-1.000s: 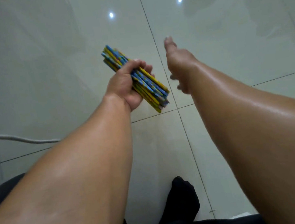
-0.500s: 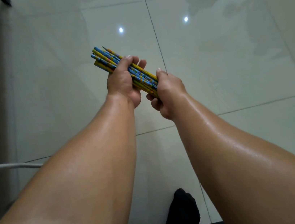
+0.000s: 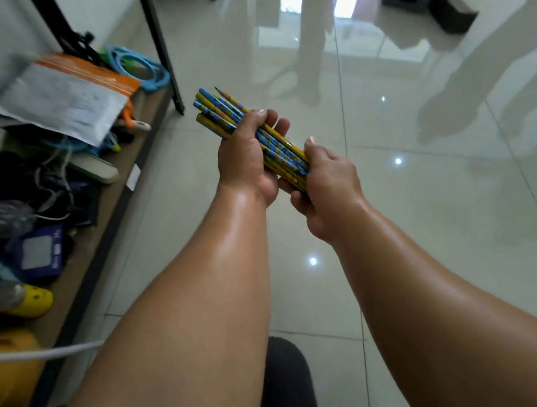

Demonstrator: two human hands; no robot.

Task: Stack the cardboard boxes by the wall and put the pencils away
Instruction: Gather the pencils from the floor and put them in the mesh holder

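Nearest: right hand (image 3: 331, 194), fingers curled round near end of pencils (image 3: 216, 107). Just beyond: left hand (image 3: 244, 162), fingers wrapped round bundle's middle. Pencils held in air over tiled floor (image 3: 434, 214), right of low shelf (image 3: 101, 226) front edge, far ends jutting up-left. Shelf cluttered. Dark boxes (image 3: 450, 12) far off on floor, blurred.
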